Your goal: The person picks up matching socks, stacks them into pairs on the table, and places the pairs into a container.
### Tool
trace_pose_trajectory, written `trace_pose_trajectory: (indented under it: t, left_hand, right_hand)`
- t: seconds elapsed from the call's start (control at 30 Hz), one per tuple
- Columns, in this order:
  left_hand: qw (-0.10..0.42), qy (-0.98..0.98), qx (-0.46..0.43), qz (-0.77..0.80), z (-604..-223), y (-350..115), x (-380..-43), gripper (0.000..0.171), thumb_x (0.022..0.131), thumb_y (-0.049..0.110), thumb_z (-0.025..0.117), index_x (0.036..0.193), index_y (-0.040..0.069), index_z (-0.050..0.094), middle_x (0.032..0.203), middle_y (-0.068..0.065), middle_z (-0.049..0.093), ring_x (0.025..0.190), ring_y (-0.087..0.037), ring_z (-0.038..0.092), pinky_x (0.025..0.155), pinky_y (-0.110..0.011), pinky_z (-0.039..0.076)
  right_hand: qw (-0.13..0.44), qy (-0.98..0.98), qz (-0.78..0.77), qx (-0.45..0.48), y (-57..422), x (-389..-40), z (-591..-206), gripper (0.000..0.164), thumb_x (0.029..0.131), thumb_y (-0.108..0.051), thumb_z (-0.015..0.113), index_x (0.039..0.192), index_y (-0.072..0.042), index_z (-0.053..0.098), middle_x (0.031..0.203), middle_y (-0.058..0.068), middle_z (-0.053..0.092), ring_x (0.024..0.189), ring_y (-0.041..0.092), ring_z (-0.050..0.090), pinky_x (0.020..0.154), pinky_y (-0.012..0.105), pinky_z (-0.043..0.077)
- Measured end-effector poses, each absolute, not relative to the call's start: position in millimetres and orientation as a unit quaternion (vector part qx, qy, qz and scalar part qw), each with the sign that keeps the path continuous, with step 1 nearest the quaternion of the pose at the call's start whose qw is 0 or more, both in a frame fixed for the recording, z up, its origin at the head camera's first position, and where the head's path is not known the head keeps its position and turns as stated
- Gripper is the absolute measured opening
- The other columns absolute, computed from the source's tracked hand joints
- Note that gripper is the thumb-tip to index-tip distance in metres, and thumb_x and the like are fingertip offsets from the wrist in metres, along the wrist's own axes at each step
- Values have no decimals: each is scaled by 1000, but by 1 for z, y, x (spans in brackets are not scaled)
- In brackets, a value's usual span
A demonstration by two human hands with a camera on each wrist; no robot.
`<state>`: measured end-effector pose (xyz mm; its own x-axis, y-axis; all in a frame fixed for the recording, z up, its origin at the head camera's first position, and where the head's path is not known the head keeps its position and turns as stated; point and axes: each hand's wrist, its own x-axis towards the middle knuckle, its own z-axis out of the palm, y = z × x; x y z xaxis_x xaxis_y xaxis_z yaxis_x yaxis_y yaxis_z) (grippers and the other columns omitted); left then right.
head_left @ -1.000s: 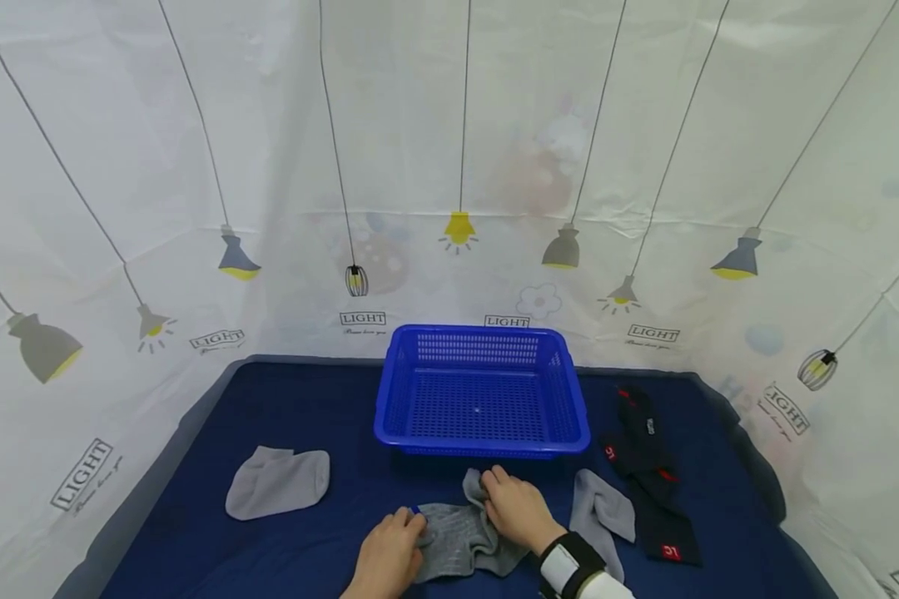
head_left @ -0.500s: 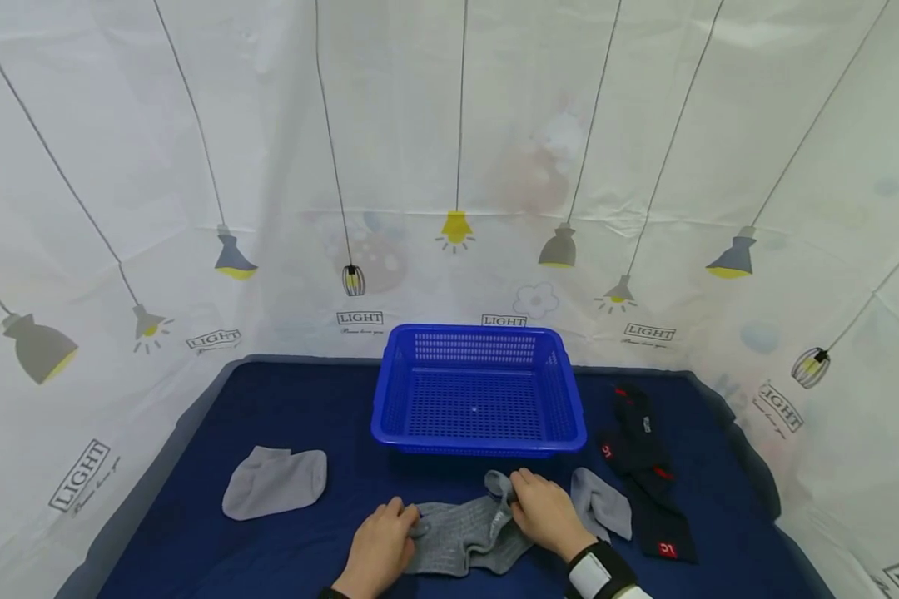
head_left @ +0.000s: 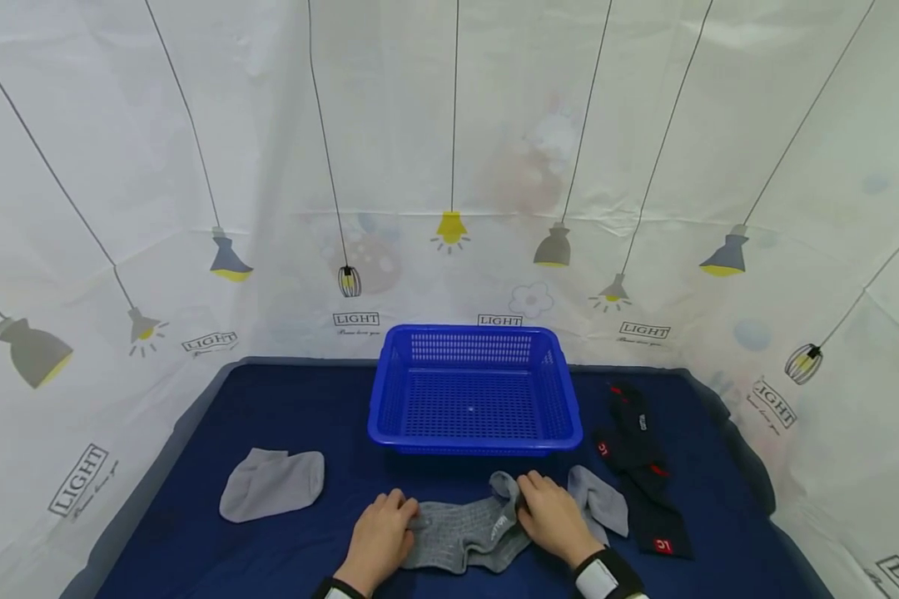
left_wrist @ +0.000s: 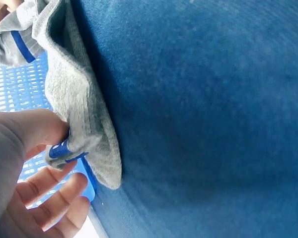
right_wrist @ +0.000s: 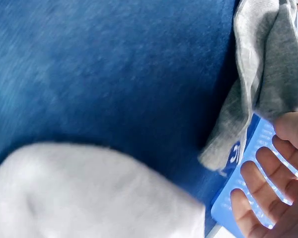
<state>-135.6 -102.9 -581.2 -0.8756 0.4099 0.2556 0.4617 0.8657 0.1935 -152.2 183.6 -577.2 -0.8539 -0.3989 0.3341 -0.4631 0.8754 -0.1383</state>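
Seen from the head view: left hand (head_left: pixel 380 537) pinching one end of a grey ribbed sock (head_left: pixel 468 531), fingers curled onto the cloth at its left edge, grip closed on the fabric. Confirmed in the left wrist view, with thumb and fingers (left_wrist: pixel 54 191) nipping a blue-striped edge of the sock (left_wrist: pixel 77 106). Right hand (head_left: pixel 554 517) at the sock's other end, fingertips folded over the raised cuff, grip likewise holding the sock; in the right wrist view, thumb on the grey cloth (right_wrist: pixel 260 74) and fingers (right_wrist: pixel 268 181) spread just below it. Sock stretched between both hands, lying mostly flat on the dark blue bench (head_left: pixel 285 416), near its front edge and just in front of a blue plastic basket (head_left: pixel 474 391). Basket upright, well back from the hands, nothing visible inside. Just beside the right hand, a light grey sock (head_left: pixel 603 499), touching or nearly touching the hand; cannot tell which. Farther right, a pile of black socks (head_left: pixel 640 466) with small red marks. Well apart on the left, another light grey sock (head_left: pixel 272 484), flat on the bench. Behind everything, a white curtain (head_left: pixel 449 150) printed with hanging lamps.
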Motion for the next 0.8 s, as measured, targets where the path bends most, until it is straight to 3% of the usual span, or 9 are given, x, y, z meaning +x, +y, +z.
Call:
trace_pose_trajectory:
  t: [0.2,0.4,0.8]
  left_hand:
    - [103,-963,-221,-114,-577,-105,-133,22,68,17,73,88,20,64,83,4,52,71,-14,48,59,-30,40]
    - [119,-963,-209,-122,-573,-109,-128,24,67,19,76,89,21,65,85,4,54,74,-15,50,61,-32,42]
    - [97,-967,-194,-132,-568,-116,-123,24,70,21,75,93,20,67,89,3,55,76,-15,51,64,-33,43]
  right_hand:
    - [136,-965,112,196,196,-150,-574,24,71,-13,72,88,-11,55,78,-1,49,68,17,51,51,30,39]
    - [170,-960,128,182,207,-151,-572,26,69,-3,69,90,-11,58,81,1,53,70,21,54,56,35,43]
    - [202,-950,113,209,193,-158,-566,25,72,3,63,92,-12,62,84,2,53,76,23,53,59,37,43]
